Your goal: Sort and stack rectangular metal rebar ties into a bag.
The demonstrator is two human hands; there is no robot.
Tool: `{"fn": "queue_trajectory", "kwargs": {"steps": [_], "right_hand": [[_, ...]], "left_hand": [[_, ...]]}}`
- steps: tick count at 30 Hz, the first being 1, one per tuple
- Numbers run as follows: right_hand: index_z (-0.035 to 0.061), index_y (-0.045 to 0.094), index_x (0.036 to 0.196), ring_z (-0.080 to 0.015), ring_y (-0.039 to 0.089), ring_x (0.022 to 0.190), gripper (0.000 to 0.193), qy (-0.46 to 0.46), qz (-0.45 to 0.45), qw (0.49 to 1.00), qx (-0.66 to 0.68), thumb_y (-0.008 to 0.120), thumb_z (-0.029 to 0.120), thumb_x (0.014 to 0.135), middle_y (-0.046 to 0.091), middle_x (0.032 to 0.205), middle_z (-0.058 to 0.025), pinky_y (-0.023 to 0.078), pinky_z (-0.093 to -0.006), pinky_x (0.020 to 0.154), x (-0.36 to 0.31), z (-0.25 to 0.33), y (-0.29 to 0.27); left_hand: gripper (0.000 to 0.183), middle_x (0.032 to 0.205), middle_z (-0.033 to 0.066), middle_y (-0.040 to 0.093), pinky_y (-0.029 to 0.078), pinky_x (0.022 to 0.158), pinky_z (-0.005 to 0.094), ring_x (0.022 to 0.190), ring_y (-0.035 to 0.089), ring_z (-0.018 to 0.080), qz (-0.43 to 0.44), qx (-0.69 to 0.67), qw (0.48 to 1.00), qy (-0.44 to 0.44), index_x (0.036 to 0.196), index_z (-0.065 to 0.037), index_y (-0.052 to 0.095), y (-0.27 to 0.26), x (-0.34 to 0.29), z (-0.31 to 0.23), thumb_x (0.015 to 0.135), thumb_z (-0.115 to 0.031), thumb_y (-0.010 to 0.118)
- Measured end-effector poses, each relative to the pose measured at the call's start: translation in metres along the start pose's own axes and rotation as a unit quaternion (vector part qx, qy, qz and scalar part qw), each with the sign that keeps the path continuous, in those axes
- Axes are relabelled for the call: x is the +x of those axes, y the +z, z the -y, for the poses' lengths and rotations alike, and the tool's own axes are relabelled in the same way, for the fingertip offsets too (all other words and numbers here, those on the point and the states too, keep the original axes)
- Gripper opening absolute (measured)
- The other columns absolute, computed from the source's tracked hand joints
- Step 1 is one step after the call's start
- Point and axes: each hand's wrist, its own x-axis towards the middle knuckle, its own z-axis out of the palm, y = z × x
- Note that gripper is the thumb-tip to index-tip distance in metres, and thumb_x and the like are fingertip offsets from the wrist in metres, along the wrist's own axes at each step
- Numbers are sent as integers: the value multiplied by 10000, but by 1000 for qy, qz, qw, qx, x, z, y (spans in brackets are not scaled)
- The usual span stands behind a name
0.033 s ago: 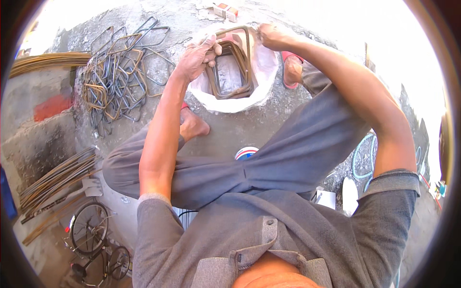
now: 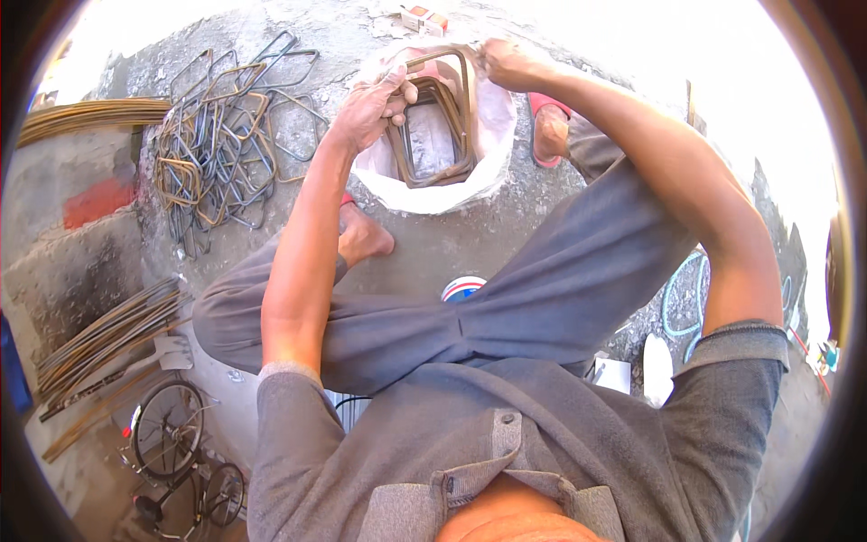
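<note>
A white sack [image 2: 442,197] stands between my feet, its mouth spread wide. Several rectangular bent steel stirrups [image 2: 468,108] lean together inside it, the tallest rising to the far rim. My left hand [image 2: 368,110] is closed on the upper left corner of the stirrups, thumb and fingers wrapped over the rods. Across the opening, my right hand [image 2: 508,66] is closed in a pinch at the sack's far right rim. The sack's edge gathers at its fingertips, though bright light washes out the detail there.
A tangled heap of loose stirrups [image 2: 221,135] lies to the left. Long rods [image 2: 99,117] rest behind it, and more rods [image 2: 113,339] lie lower left beside a bicycle [image 2: 172,434]. A small box [image 2: 424,21] sits beyond the sack. A light-blue hose [image 2: 682,294] coils at right.
My right hand has shifted slightly to the left, and the sack's right rim has moved in with it. The left hand and the stirrups stay in place.
</note>
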Motion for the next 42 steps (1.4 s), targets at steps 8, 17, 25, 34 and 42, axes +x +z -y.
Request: {"fn": "queue_trajectory", "kwargs": {"steps": [8, 17, 25, 34, 42], "right_hand": [[-62, 643, 900, -439, 642, 844, 242, 94, -112, 973, 176, 445, 50, 817, 623, 867, -315, 508, -484, 770, 18, 38, -20], [-57, 627, 926, -441, 627, 894, 238, 70, -69, 987, 129, 450, 71, 832, 622, 900, -306, 498, -487, 802, 2, 25, -21], [-72, 659, 814, -384, 670, 763, 190, 42, -92, 984, 144, 528, 49, 749, 650, 803, -277, 528, -451, 690, 0, 30, -18], [-29, 631, 923, -437, 635, 884, 230, 23, -52, 988, 146, 465, 118, 860, 630, 919, -294, 508, -482, 781, -1, 57, -40], [-56, 630, 912, -437, 623, 855, 244, 0, -125, 985, 118, 492, 141, 873, 627, 873, -287, 482, -493, 784, -2, 31, -27]], "left_hand": [[346, 714, 11, 548, 335, 483, 213, 502, 313, 39, -74, -57, 993, -74, 1200, -83, 521, -31, 34, 38, 1015, -362, 434], [414, 679, 66, 554, 386, 471, 253, 491, 401, 83, -161, -78, 968, -173, 1196, 6, 509, -41, 81, 83, 1005, -355, 442], [856, 1181, 250, 526, 449, 960, 474, 1116, 526, 395, -374, 594, 709, -67, 1365, 80, 231, 30, 76, 98, 762, -247, 745], [791, 1166, 300, 545, 474, 939, 422, 1076, 567, 430, -361, 509, 777, -88, 1347, 122, 277, 18, 21, 160, 682, -41, 673], [689, 1158, 361, 550, 457, 943, 437, 1071, 563, 466, -369, 505, 780, 8, 1312, 166, 363, -47, 0, 187, 704, -49, 606]]}}
